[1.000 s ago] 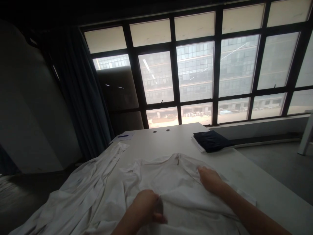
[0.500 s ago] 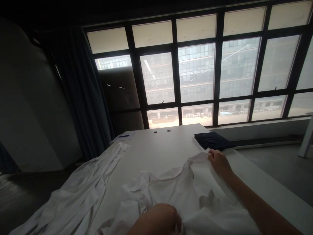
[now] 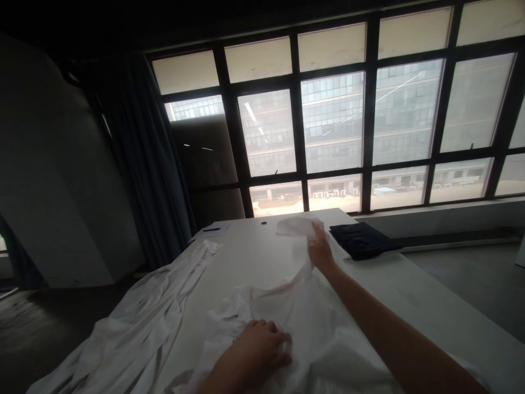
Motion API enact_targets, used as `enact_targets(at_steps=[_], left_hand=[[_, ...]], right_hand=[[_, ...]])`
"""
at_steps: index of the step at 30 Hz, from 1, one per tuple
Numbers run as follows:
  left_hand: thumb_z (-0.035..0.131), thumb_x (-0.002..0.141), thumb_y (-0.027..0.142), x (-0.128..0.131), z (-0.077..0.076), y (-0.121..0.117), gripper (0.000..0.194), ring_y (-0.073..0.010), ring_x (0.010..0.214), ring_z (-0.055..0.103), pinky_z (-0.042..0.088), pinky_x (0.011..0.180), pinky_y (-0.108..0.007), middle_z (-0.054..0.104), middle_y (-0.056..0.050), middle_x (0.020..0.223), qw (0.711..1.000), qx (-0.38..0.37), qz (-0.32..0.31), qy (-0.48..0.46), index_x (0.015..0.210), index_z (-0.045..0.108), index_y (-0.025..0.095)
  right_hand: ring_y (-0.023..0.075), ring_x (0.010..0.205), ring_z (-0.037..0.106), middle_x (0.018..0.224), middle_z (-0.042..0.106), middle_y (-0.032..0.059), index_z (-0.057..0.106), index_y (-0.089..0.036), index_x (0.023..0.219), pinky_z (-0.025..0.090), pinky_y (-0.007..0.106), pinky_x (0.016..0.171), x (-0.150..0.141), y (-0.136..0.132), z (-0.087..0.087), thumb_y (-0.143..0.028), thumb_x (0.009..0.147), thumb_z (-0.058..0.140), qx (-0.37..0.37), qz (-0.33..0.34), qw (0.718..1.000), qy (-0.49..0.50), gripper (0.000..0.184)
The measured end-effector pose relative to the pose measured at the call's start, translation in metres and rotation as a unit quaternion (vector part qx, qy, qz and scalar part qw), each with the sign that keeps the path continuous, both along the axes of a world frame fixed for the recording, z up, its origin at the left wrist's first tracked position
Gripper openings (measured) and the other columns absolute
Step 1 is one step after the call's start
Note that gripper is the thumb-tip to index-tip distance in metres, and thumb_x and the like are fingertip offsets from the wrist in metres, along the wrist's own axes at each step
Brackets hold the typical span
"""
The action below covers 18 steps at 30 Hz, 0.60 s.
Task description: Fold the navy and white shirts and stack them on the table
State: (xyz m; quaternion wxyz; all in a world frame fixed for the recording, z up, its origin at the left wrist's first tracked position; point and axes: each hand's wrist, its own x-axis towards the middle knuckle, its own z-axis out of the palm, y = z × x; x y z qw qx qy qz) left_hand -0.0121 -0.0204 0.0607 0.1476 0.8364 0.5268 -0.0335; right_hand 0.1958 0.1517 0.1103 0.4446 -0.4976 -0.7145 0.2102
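A crumpled white shirt (image 3: 303,323) lies across the near part of the white table (image 3: 250,251). My right hand (image 3: 321,249) reaches forward, closed on one part of the shirt and raising it off the tabletop; the lifted cloth is blurred and flaps out to the left beyond the fingers. Nearer to me, my left hand (image 3: 260,347) rests low on the same shirt, its fingers curled in on the fabric. The bottom of the shirt runs out of view.
More white cloth (image 3: 139,323) is spread along the table's left side. A folded dark navy cloth (image 3: 363,239) lies at the right edge. At the far left corner are paper and a blue pen (image 3: 212,229). Windows (image 3: 332,120) and a dark curtain (image 3: 151,164) stand behind.
My right hand has moved left and slightly up, swinging its part of the shirt over the table's far end. The left hand has shifted a little up.
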Motion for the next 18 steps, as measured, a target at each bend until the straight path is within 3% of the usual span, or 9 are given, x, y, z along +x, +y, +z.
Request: enact_targets(at_steps=[2, 4, 6, 9, 11, 14, 16, 18], left_hand=[[0.062, 0.086, 0.056, -0.023, -0.004, 0.013, 0.053, -0.0365, 0.132, 0.051, 0.031, 0.113, -0.059, 0.059, -0.009, 0.142, 0.998, 0.017, 0.056, 0.019, 0.137, 0.059, 0.041], [0.066, 0.079, 0.06, -0.048, -0.016, 0.029, 0.069, -0.0397, 0.142, 0.039, 0.024, 0.115, -0.063, 0.047, -0.011, 0.154, 0.995, -0.015, 0.097, 0.035, 0.144, 0.053, 0.037], [0.068, 0.075, 0.06, -0.071, -0.031, 0.044, 0.088, -0.0408, 0.15, 0.023, 0.023, 0.115, -0.066, 0.029, -0.012, 0.164, 0.989, -0.047, 0.135, 0.04, 0.154, 0.037, 0.034], [0.061, 0.077, 0.067, -0.099, -0.052, 0.062, 0.097, -0.0399, 0.153, 0.009, 0.018, 0.114, -0.069, 0.011, -0.009, 0.168, 0.982, -0.034, 0.181, 0.041, 0.159, 0.022, 0.032], [0.051, 0.081, 0.074, -0.113, -0.064, 0.07, 0.093, -0.0401, 0.153, 0.009, 0.015, 0.114, -0.071, 0.012, -0.009, 0.168, 0.974, -0.001, 0.22, 0.05, 0.159, 0.023, 0.031], [0.034, 0.086, 0.08, -0.127, -0.078, 0.081, 0.089, -0.0407, 0.153, 0.01, 0.012, 0.112, -0.074, 0.015, -0.01, 0.167, 0.952, 0.066, 0.292, 0.066, 0.159, 0.025, 0.029], [0.028, 0.088, 0.081, -0.132, -0.085, 0.087, 0.089, -0.042, 0.152, 0.012, 0.01, 0.11, -0.076, 0.016, -0.012, 0.167, 0.938, 0.097, 0.325, 0.07, 0.159, 0.026, 0.028], [0.026, 0.088, 0.082, -0.132, -0.088, 0.092, 0.09, -0.0437, 0.151, 0.013, 0.011, 0.108, -0.078, 0.018, -0.013, 0.167, 0.932, 0.107, 0.339, 0.069, 0.159, 0.027, 0.026]], right_hand=[[0.0247, 0.136, 0.045, 0.144, 0.053, 0.0117, 0.055, -0.02, 0.136, 0.037, 0.042, 0.113, -0.013, -0.029, -0.011, -0.018, 0.085, 0.043, 0.067, 0.049, 0.997, -0.01, 0.052], [0.0244, 0.129, 0.052, 0.137, 0.058, 0.0115, 0.061, -0.02, 0.125, 0.04, 0.041, 0.11, -0.027, -0.068, -0.03, -0.019, 0.085, 0.049, 0.1, 0.161, 0.98, -0.053, 0.042], [0.0265, 0.117, 0.059, 0.125, 0.064, 0.0118, 0.065, -0.021, 0.118, 0.046, 0.043, 0.103, -0.036, -0.107, -0.053, -0.027, 0.086, 0.055, 0.067, 0.21, 0.966, -0.138, 0.034], [0.0382, 0.114, 0.059, 0.122, 0.066, 0.015, 0.068, -0.023, 0.116, 0.042, 0.063, 0.099, -0.037, -0.145, -0.094, -0.052, 0.08, 0.067, 0.027, 0.244, 0.923, -0.295, 0.046], [0.0458, 0.121, 0.055, 0.133, 0.062, 0.0178, 0.066, -0.025, 0.122, 0.034, 0.075, 0.1, -0.029, -0.153, -0.124, -0.06, 0.075, 0.07, 0.011, 0.258, 0.898, -0.357, 0.058], [0.0501, 0.133, 0.046, 0.15, 0.05, 0.0163, 0.06, -0.033, 0.135, 0.031, 0.082, 0.098, -0.002, -0.152, -0.163, -0.05, 0.088, 0.062, -0.019, 0.249, 0.897, -0.366, 0.049], [0.0507, 0.139, 0.038, 0.156, 0.043, 0.014, 0.052, -0.037, 0.144, 0.028, 0.082, 0.102, 0.022, -0.149, -0.175, -0.054, 0.091, 0.059, -0.025, 0.247, 0.904, -0.347, 0.056], [0.0489, 0.145, 0.027, 0.161, 0.033, 0.011, 0.038, -0.039, 0.153, 0.019, 0.08, 0.109, 0.048, -0.145, -0.173, -0.064, 0.09, 0.056, -0.027, 0.246, 0.91, -0.332, 0.07]])
